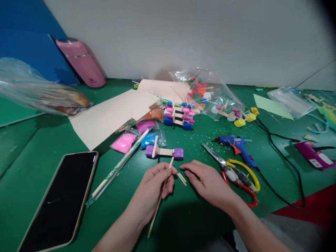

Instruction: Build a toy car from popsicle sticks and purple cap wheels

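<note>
A long thin wooden stick [154, 217] is pinched between the thumb and fingers of my left hand [159, 180], its upper end pointing at the purple-ended craft-stick piece [165, 151] just beyond. Two or so short stick pieces [181, 179] lie on the green table between my hands. My right hand [201, 176] hovers by them, fingers bent and a little apart, with nothing visible in it. Scissors with red handles [225, 163] and a yellow-handled tool [248, 171] lie to its right, below a blue glue gun [240, 147].
At the left lie a phone [61, 199] and a wrapped bundle of sticks [120, 167]. Clay packets [124, 142], paper [112, 113] and more craft-stick pieces [180, 117] sit further back. A black cord [296, 171] runs along the right near a purple device [313, 155].
</note>
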The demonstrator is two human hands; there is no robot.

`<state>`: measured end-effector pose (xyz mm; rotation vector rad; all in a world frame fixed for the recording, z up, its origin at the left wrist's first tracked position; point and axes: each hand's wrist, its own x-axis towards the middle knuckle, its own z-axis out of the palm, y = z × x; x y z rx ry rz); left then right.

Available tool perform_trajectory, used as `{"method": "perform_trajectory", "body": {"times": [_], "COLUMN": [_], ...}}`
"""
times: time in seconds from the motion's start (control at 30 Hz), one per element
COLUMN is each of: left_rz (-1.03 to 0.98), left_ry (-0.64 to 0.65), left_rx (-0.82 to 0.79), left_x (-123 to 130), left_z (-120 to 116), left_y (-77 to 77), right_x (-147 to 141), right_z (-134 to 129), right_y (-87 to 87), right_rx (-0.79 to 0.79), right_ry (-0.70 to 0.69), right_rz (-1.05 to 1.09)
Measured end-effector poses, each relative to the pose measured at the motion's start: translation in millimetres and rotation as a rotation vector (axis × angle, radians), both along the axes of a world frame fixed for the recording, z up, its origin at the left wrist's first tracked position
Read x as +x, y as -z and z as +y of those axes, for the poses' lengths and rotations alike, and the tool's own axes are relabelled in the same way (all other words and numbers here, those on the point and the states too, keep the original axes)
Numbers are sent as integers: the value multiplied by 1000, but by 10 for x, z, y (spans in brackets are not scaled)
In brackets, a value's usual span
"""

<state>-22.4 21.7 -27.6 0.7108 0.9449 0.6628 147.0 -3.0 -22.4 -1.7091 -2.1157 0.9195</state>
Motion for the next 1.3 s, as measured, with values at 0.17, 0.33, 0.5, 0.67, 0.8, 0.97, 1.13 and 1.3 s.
{"method": "perform_trajectory", "body": {"times": [0.17, 0.33, 0.5, 0.67, 0.8, 0.97, 1.13, 1.3], "left_rz": [10, 1, -1, 0, 6, 1, -16, -20], "left_ry": [2, 3, -3, -5, 3, 21, 24, 23], "left_rx": [2, -3, 8, 5, -4, -5, -2, -7], "left_x": [1, -6, 12, 13, 6, 17, 32, 42], "left_z": [1, -5, 7, 11, 5, -6, -12, -26], "left_y": [-1, -1, 1, 3, -4, -7, -8, -13], "right_x": [3, -8, -55, -131, -181, -198, -101, -6], "right_z": [-1, 16, 29, 88, 148, 205, 210, 230], "right_y": [2, -10, -43, -83, -150, -274, -277, -211], "right_rx": [-1, 0, 8, 18, 14, -13, 0, -27], "right_ry": [4, -1, -2, -21, -45, -105, -31, 131], "right_rz": [-1, -67, -144, -284, -396, -421, -261, 115]}}
